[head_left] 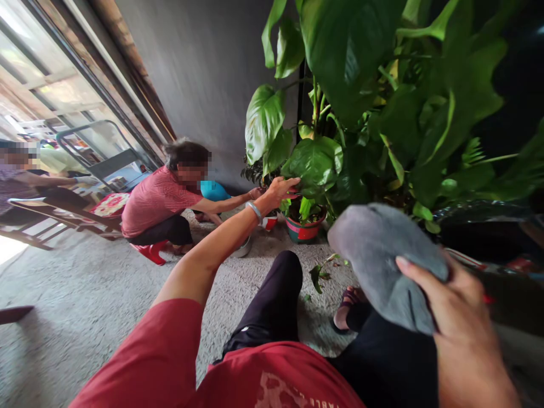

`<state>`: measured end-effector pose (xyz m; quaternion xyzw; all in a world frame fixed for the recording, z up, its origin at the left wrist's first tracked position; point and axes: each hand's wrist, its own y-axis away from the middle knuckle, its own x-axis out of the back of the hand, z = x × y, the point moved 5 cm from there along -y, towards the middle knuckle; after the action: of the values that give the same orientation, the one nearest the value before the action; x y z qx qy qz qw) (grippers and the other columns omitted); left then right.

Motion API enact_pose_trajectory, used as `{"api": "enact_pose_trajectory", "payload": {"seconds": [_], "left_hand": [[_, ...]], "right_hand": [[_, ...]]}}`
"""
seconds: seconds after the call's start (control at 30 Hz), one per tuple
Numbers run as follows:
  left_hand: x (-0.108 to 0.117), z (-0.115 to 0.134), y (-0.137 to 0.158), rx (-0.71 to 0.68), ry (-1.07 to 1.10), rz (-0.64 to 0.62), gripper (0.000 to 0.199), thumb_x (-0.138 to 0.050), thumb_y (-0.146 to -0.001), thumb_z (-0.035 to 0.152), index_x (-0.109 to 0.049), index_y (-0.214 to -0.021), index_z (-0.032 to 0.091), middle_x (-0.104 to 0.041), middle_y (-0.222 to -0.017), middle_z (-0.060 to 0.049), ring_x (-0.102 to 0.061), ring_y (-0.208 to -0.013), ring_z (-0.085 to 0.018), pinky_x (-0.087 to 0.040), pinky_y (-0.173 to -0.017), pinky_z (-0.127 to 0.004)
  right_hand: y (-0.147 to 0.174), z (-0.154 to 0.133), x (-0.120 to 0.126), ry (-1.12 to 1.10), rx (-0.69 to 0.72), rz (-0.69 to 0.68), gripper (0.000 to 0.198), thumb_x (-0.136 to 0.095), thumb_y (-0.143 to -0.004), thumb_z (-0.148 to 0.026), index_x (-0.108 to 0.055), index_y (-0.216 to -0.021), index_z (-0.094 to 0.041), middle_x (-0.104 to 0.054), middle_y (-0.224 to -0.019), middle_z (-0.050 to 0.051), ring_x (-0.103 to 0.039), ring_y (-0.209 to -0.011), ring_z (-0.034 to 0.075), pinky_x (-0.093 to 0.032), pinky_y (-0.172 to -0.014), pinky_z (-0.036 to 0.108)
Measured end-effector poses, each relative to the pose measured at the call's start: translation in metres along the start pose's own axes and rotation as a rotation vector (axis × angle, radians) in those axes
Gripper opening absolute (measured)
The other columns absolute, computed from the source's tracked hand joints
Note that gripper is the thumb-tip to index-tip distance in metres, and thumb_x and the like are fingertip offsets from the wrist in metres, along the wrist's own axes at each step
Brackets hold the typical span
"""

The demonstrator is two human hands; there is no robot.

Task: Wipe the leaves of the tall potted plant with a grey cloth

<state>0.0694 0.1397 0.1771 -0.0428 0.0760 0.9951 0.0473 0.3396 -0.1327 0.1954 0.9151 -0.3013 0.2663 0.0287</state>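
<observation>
My right hand (457,289) grips a folded grey cloth (385,260), thumb on top, held up in front of the plants at the right. Stretched forward, my left hand (280,190) has its fingers at the edge of a broad glossy leaf (317,164), apparently pinching it; the fingertips are partly hidden. A bangle circles that wrist. The leaf belongs to a tall leafy plant (352,62). Below it stands a red and green flowerpot (304,229) on the floor.
A co-worker (157,198) in a red top squats on a red stool (153,251), reaching toward the plants. Another person (19,181) sits far left by a wooden chair (55,212). A trolley (106,158) stands behind. Fallen leaves (318,275) lie on the concrete floor (106,317).
</observation>
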Motion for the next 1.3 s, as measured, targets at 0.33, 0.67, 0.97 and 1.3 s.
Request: {"api": "enact_pose_trajectory", "payload": {"seconds": [0.33, 0.67, 0.97, 1.3], "left_hand": [[-0.011, 0.007, 0.007, -0.028, -0.072, -0.088, 0.012, -0.083, -0.081, 0.017, -0.071, -0.083, 0.013, -0.074, -0.083, -0.004, -0.066, -0.073, -0.014, -0.059, -0.092, -0.04], [-0.01, 0.01, 0.013, -0.029, -0.129, -0.149, 0.011, -0.078, -0.088, 0.017, -0.071, -0.08, 0.014, -0.073, -0.076, -0.005, -0.068, -0.075, -0.016, -0.059, -0.091, -0.038], [-0.011, 0.008, 0.013, -0.013, -0.13, -0.175, 0.018, -0.084, -0.086, 0.025, -0.072, -0.081, 0.013, -0.072, -0.078, -0.006, -0.07, -0.079, -0.018, -0.058, -0.092, -0.04], [-0.011, -0.01, 0.019, 0.009, -0.035, -0.092, 0.017, -0.08, -0.087, 0.025, -0.067, -0.082, 0.015, -0.07, -0.077, -0.004, -0.068, -0.073, -0.016, -0.061, -0.078, -0.033]], "right_hand": [[-0.056, -0.088, -0.066, 0.042, 0.488, 0.033, 0.045, -0.069, -0.076, -0.032, -0.072, -0.12, -0.023, -0.081, -0.11, 0.011, -0.076, -0.1, 0.035, -0.06, -0.093, 0.052], [-0.048, -0.101, -0.095, 0.203, 0.588, -0.053, 0.049, -0.064, -0.08, -0.028, -0.069, -0.129, -0.021, -0.078, -0.121, 0.016, -0.074, -0.114, 0.039, -0.059, -0.099, 0.059], [-0.056, -0.127, -0.06, 0.106, 0.628, 0.217, 0.064, -0.069, -0.086, -0.035, -0.06, -0.146, -0.017, -0.072, -0.14, 0.02, -0.069, -0.128, 0.039, -0.055, -0.11, 0.055], [-0.057, -0.154, -0.027, 0.148, 0.645, 0.26, 0.055, -0.072, -0.083, -0.031, -0.068, -0.137, -0.025, -0.078, -0.131, 0.012, -0.074, -0.118, 0.038, -0.058, -0.105, 0.059]]}}
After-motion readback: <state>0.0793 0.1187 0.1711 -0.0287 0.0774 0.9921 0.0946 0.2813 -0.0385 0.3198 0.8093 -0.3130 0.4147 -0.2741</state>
